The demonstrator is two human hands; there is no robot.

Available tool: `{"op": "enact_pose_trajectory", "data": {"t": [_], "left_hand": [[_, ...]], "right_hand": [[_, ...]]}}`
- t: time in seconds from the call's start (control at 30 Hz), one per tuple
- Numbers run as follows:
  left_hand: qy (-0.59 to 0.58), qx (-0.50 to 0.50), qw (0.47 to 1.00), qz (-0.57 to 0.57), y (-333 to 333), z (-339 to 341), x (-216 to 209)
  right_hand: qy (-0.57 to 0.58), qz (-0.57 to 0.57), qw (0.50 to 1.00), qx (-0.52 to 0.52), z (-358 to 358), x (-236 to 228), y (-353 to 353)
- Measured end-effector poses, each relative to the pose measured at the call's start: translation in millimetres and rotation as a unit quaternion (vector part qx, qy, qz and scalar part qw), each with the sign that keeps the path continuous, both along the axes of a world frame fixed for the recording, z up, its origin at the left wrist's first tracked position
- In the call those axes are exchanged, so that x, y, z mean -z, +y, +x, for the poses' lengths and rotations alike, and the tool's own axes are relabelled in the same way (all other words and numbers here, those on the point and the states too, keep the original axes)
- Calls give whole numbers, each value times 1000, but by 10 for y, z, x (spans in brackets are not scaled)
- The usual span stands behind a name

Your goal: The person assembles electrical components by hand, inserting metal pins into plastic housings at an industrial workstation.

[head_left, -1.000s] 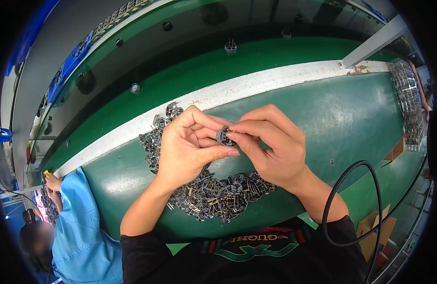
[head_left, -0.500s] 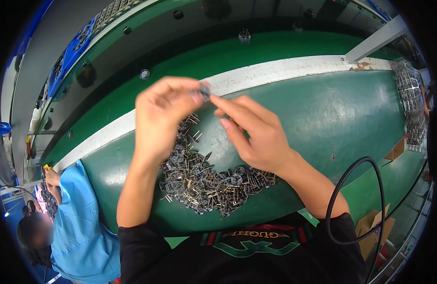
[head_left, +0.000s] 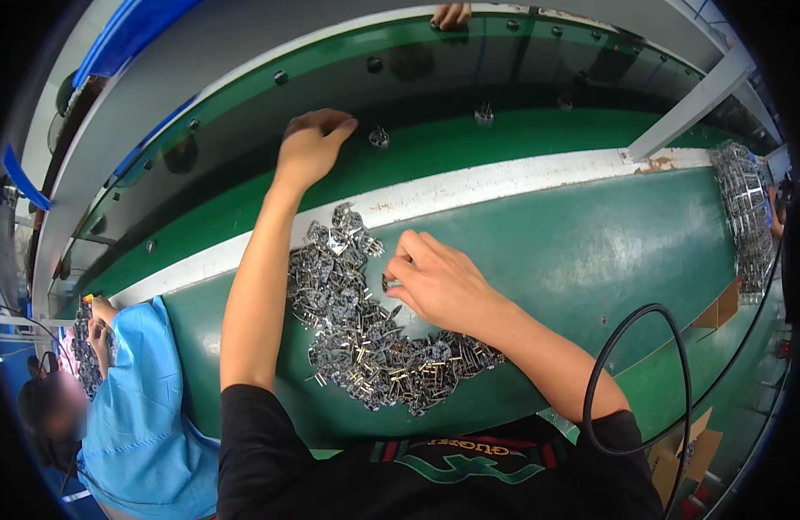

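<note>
My left hand (head_left: 315,146) reaches over the dark-green belt beyond the white rail, thumb apart from its curled fingers, with nothing visible in it. Just right of its fingertips, a small pronged plug insert (head_left: 379,137) stands on the belt. My right hand (head_left: 436,279) is low over the worktable, beside the heap. Its fingers are pinched on a small dark plug insert (head_left: 386,282), mostly hidden by them. Between my forearms lies a curved heap of grey-black plug inserts (head_left: 365,347) with metal prongs.
More inserts (head_left: 484,113) are spaced along the belt. A white rail (head_left: 504,175) divides belt from green table. At left sits a co-worker in blue (head_left: 140,390); another person's hand (head_left: 452,16) is at the far side. A black cable (head_left: 595,381) loops near my right arm; stacked metal-pronged parts (head_left: 742,217) stand far right.
My hands, together over the rail before, have separated. The left has moved out over the belt, and the right has come down nearer the heap. The view has shifted slightly.
</note>
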State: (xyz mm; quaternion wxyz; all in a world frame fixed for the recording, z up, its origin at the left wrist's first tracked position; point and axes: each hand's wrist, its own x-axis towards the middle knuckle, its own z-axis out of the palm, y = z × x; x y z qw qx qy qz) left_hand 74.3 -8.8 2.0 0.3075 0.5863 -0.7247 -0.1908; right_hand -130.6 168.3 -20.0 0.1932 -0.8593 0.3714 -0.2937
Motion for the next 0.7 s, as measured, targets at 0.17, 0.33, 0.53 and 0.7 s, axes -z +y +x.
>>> {"op": "enact_pose_trajectory", "data": {"t": [0.17, 0.33, 0.53, 0.7], "left_hand": [[-182, 16, 983, 32, 161, 457, -99], [-132, 29, 990, 42, 320, 494, -37], [202, 73, 974, 70, 1034, -73, -403], [353, 127, 904, 203, 1440, -384, -498]], "right_hand": [[-4, 52, 998, -18, -105, -60, -22], [-123, 159, 979, -37, -235, -206, -43], [-320, 252, 913, -13, -423, -364, -73], [-470, 358, 806, 30, -369, -446, 7]]}}
